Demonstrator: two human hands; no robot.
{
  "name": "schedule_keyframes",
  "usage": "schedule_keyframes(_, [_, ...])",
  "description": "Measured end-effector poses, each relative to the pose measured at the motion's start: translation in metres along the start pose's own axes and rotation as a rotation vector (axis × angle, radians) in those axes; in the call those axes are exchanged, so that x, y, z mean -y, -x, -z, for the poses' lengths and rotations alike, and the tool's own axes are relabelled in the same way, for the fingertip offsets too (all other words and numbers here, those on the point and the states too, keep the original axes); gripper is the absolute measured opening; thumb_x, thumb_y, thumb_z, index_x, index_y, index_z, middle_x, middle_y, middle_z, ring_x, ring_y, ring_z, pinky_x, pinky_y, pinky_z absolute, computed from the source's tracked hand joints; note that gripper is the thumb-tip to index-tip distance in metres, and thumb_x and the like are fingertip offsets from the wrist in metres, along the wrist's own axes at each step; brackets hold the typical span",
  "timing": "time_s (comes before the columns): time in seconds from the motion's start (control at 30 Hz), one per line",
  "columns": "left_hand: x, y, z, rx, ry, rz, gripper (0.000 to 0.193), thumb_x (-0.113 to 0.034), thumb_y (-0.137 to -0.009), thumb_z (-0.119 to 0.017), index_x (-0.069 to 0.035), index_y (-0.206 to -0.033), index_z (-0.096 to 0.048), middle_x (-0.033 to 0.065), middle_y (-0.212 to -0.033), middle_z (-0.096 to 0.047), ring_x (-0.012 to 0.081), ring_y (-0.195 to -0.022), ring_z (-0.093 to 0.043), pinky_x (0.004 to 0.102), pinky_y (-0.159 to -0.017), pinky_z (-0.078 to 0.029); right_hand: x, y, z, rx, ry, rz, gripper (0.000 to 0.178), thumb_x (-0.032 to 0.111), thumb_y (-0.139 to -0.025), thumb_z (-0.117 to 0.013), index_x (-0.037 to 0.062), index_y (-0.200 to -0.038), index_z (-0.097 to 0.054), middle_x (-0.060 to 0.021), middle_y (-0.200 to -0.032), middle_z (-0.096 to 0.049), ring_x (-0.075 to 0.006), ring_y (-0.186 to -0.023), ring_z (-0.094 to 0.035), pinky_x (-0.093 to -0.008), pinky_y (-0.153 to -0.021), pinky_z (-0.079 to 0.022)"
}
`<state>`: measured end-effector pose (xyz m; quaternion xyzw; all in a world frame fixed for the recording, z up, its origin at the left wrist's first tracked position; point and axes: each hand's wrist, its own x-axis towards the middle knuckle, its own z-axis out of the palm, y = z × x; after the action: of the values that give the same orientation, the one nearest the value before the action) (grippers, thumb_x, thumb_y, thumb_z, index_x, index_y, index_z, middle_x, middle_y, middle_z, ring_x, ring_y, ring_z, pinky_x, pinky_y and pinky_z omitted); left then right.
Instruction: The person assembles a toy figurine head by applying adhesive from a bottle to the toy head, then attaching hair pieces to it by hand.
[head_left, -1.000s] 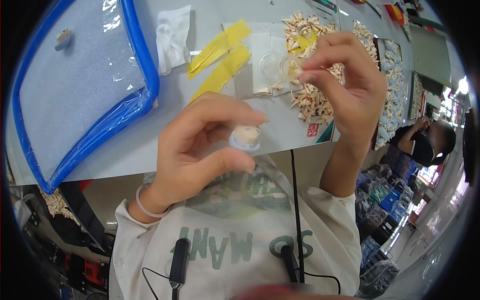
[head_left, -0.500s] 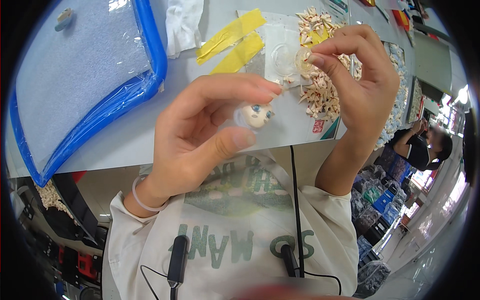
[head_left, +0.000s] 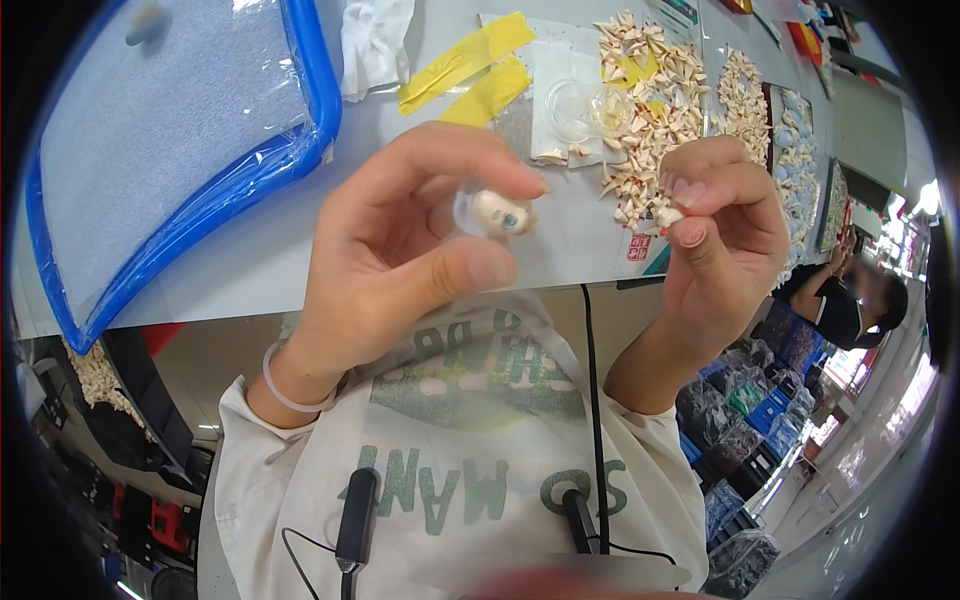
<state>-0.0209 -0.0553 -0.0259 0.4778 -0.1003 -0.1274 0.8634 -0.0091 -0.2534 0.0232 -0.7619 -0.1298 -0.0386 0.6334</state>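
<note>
Right hand (head_left: pixel 742 235) drawn nearer from the clear dish (head_left: pixel 610 108), doll head (head_left: pixel 495 213) turned

And the dish is left uncovered now, back on the far side of the table (head_left: pixel 230 250)! A small cream piece (head_left: pixel 665 213) is pinched narrowly between the right thumb and fingertips, just nearer than the loose pile (head_left: pixel 655 150) of similar pieces. Over on the left, the doll head is held by the left hand (head_left: pixel 375 240), cradled in a wide curve of thumb and fingers; exactly where it is pressed cannot be told. Only one blue eye is shown, where two were seen a moment ago. The two hands are kept well apart. Beyond them, yellow tape strips (head_left: pixel 465 60) are laid out, with a white cloth (head_left: pixel 377 45) placed farther left, beside the blue-rimmed tray (head_left: pixel 320 80).
</note>
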Motion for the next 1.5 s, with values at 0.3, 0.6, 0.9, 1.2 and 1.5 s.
schedule_keyframes(0.3, [0.004,0.001,0.001,-0.02,0.067,-0.051,0.031,-0.029,-0.084,-0.052,-0.005,-0.102,-0.046,0.0167,-0.108,-0.048,0.0179,-0.084,-0.052,0.0244,-0.072,-0.041,0.004,0.012,-0.01,0.001,-0.023,-0.016,0.024,0.017,-0.068,-0.07,0.0029,-0.076,-0.053,-0.007,-0.075,-0.049,-0.0166,-0.071,-0.046,-0.0283,-0.067,-0.036])
schedule_keyframes(0.6, [-0.001,0.002,-0.001,-0.027,0.123,-0.01,0.032,-0.025,-0.083,-0.054,-0.003,-0.104,-0.044,0.0171,-0.107,-0.049,0.0202,-0.083,-0.054,0.0262,-0.071,-0.043,0.002,0.012,-0.026,0.021,-0.088,-0.003,0.024,0.018,-0.069,-0.07,0.0025,-0.076,-0.052,-0.0081,-0.076,-0.05,-0.0155,-0.07,-0.046,-0.0276,-0.066,-0.037])
schedule_keyframes(0.9, [0.005,0.0,0.004,-0.015,0.019,-0.086,0.033,-0.017,-0.076,-0.064,-0.004,-0.1,-0.045,0.0155,-0.104,-0.051,0.018,-0.08,-0.055,0.0251,-0.067,-0.045,-0.002,0.016,-0.028,0.01,-0.143,-0.043,0.026,0.023,-0.072,-0.068,0.0038,-0.077,-0.051,-0.0075,-0.076,-0.049,-0.0155,-0.07,-0.046,-0.0281,-0.066,-0.037])
schedule_keyframes(1.2, [0.004,0.004,0.004,0.024,-0.042,-0.064,0.043,-0.014,-0.071,-0.068,0.001,-0.107,-0.048,0.0197,-0.107,-0.052,0.0233,-0.092,-0.056,0.0264,-0.075,-0.047,-0.004,0.02,-0.033,-0.081,-0.388,-0.111,0.016,-0.006,-0.06,-0.064,0.0,-0.073,-0.057,-0.0072,-0.074,-0.052,-0.0139,-0.069,-0.047,-0.0231,-0.064,-0.036])
schedule_keyframes(1.5, [0.005,0.004,0.003,0.078,-0.34,-0.276,0.043,-0.015,-0.07,-0.069,0.004,-0.104,-0.052,0.0169,-0.101,-0.051,0.0226,-0.093,-0.053,0.0292,-0.079,-0.044,-0.002,0.02,-0.047,-0.06,-0.131,0.023,0.026,0.022,-0.071,-0.068,0.0034,-0.075,-0.051,-0.007,-0.074,-0.048,-0.0141,-0.067,-0.044,-0.0243,-0.063,-0.035])
